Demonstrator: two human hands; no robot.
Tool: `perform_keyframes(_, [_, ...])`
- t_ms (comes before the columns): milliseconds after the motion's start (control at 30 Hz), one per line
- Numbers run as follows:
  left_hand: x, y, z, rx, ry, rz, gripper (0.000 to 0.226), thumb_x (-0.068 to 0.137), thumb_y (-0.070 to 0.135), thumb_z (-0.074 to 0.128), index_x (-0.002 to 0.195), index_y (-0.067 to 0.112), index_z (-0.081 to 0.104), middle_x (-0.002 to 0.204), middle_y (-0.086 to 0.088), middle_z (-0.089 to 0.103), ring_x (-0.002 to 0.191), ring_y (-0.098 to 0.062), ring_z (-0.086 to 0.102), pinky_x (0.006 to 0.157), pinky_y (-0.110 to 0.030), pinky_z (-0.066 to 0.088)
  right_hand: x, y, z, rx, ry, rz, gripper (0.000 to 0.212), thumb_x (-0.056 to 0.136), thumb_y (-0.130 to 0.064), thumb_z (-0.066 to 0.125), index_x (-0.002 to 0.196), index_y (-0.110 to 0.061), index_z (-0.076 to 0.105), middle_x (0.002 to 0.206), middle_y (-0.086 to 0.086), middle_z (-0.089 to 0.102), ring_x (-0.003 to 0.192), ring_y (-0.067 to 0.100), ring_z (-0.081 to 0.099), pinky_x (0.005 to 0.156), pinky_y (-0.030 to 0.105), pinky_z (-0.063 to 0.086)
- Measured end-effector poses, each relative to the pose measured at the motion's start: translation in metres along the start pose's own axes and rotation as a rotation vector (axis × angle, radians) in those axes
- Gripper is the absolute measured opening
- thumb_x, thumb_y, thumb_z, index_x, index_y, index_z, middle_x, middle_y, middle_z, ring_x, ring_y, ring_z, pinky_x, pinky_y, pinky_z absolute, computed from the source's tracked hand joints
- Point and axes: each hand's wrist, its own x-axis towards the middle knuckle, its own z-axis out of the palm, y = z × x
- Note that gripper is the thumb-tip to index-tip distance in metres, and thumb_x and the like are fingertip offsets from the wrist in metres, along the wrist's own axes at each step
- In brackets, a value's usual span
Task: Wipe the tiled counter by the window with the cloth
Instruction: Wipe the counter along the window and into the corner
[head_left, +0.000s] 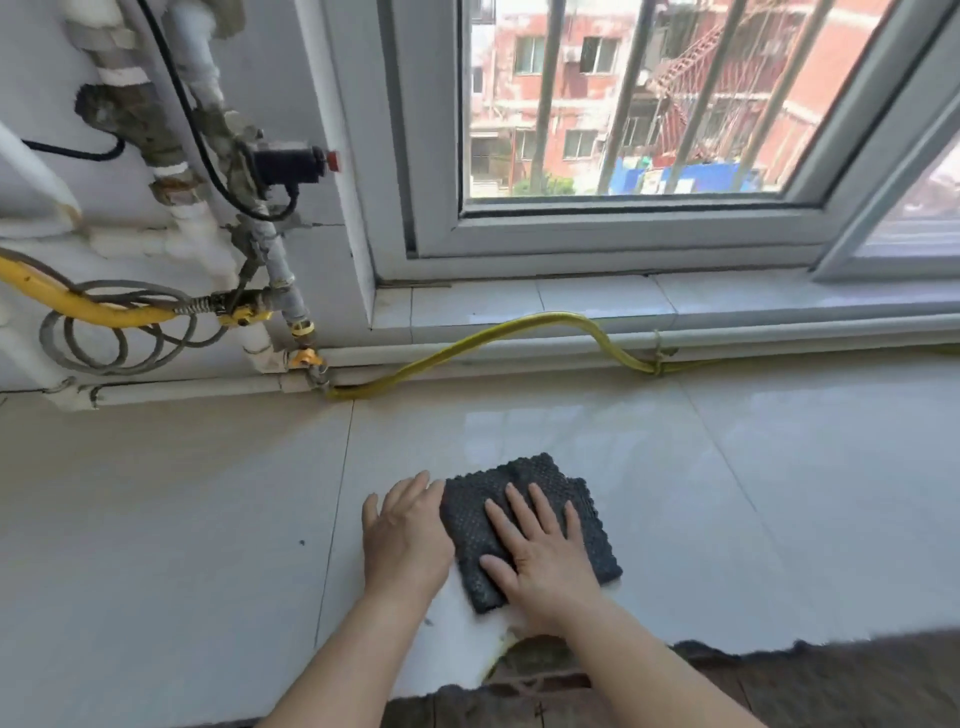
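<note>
The dark cloth (527, 530) lies folded on the white counter (727, 493), under the fingers of the right hand (537, 558). This hand lies flat on it, fingers spread apart. The left hand (405, 535) is flat too, fingers close together, their tips touching the cloth's left edge. A yellow hose (519, 325) runs well beyond the fingertips, below the window (623, 104).

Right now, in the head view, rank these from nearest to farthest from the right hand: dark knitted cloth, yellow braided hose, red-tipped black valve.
1. Dark knitted cloth: under the right hand.
2. Yellow braided hose: ahead, along the counter's back edge.
3. Red-tipped black valve: far left, up on the pipes.
</note>
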Motion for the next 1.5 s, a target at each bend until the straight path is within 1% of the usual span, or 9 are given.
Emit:
perform_keyframes(367, [-0.03,0.172,0.067,-0.042,-0.054,0.07,0.048,0.095,0.01,0.031,0.141,0.024,0.036,0.154,0.005,0.029,0.142,-0.011,0.021,0.119,-0.04,0.006,-0.104,0.282,-0.03,0.127,0.0,0.619,0.064,0.094,-0.06,0.011,0.147,-0.036,-0.016,0.158,-0.006,-0.023,0.143,0.02,-0.025,0.115,0.055,-0.009])
perform_keyframes(500, [-0.035,0.21,0.081,-0.053,-0.065,0.056,0.051,0.093,0.007,0.032,0.141,0.025,0.036,0.155,0.005,0.028,0.142,-0.01,0.02,0.119,-0.039,0.003,-0.092,0.265,-0.035,0.118,0.0,0.594,0.065,0.095,-0.057,0.01,0.149,-0.031,-0.016,0.157,-0.001,-0.024,0.143,0.027,-0.024,0.113,0.059,-0.01])
perform_keyframes(700, [-0.03,0.248,0.089,0.021,-0.065,0.108,0.052,0.091,0.01,0.035,0.14,0.026,0.036,0.151,0.009,0.032,0.139,-0.011,0.026,0.117,-0.04,0.01,-0.083,0.221,-0.022,0.041,-0.046,0.106,0.066,0.092,-0.061,0.013,0.148,-0.038,-0.015,0.154,-0.008,-0.028,0.138,0.017,-0.033,0.106,0.052,-0.026])
perform_keyframes(767, [-0.026,0.247,0.089,0.028,-0.067,0.116,0.05,0.092,0.01,0.034,0.139,0.025,0.037,0.152,0.007,0.033,0.139,-0.011,0.026,0.117,-0.04,0.011,-0.083,0.244,-0.028,0.026,-0.022,0.141,0.065,0.093,-0.062,0.013,0.147,-0.039,-0.014,0.155,-0.01,-0.026,0.138,0.015,-0.032,0.108,0.05,-0.023])
perform_keyframes(900, [-0.014,0.236,0.094,0.02,-0.103,0.097,0.05,0.092,0.004,0.034,0.138,0.024,0.04,0.151,0.006,0.034,0.14,-0.011,0.026,0.118,-0.04,0.008,-0.089,0.315,-0.045,0.101,-0.042,0.507,0.064,0.095,-0.06,0.012,0.146,-0.037,-0.018,0.155,-0.009,-0.026,0.142,0.019,-0.027,0.112,0.053,-0.014])
perform_keyframes(1033, [0.002,0.227,0.093,0.008,-0.098,0.106,0.05,0.091,0.004,0.034,0.136,0.024,0.041,0.149,0.007,0.036,0.139,-0.011,0.027,0.117,-0.039,0.01,-0.081,0.314,-0.05,0.148,-0.02,0.731,0.064,0.096,-0.056,0.011,0.149,-0.032,-0.016,0.158,-0.001,-0.024,0.143,0.026,-0.024,0.114,0.059,-0.006])
perform_keyframes(1300, [0.038,0.224,0.079,0.028,-0.077,0.162,0.05,0.091,0.009,0.035,0.137,0.027,0.04,0.148,0.01,0.037,0.137,-0.01,0.029,0.115,-0.038,0.013,-0.027,0.2,-0.034,0.037,-0.056,0.185,0.066,0.094,-0.06,0.017,0.149,-0.036,-0.011,0.156,-0.005,-0.025,0.141,0.021,-0.029,0.108,0.053,-0.022])
perform_keyframes(1367, [0.041,0.221,0.079,0.021,-0.082,0.171,0.048,0.091,0.008,0.035,0.135,0.026,0.042,0.148,0.008,0.038,0.137,-0.011,0.029,0.116,-0.038,0.012,-0.031,0.222,-0.039,0.032,-0.047,0.223,0.065,0.094,-0.06,0.018,0.148,-0.039,-0.011,0.157,-0.007,-0.023,0.142,0.018,-0.028,0.11,0.052,-0.02])
perform_keyframes(1500, [0.043,0.204,0.077,0.023,-0.099,0.151,0.047,0.093,0.007,0.033,0.136,0.024,0.04,0.15,0.007,0.034,0.139,-0.011,0.027,0.116,-0.039,0.011,-0.051,0.282,-0.052,0.115,0.002,0.585,0.064,0.095,-0.059,0.015,0.148,-0.036,-0.013,0.158,-0.007,-0.023,0.143,0.019,-0.025,0.113,0.054,-0.012])
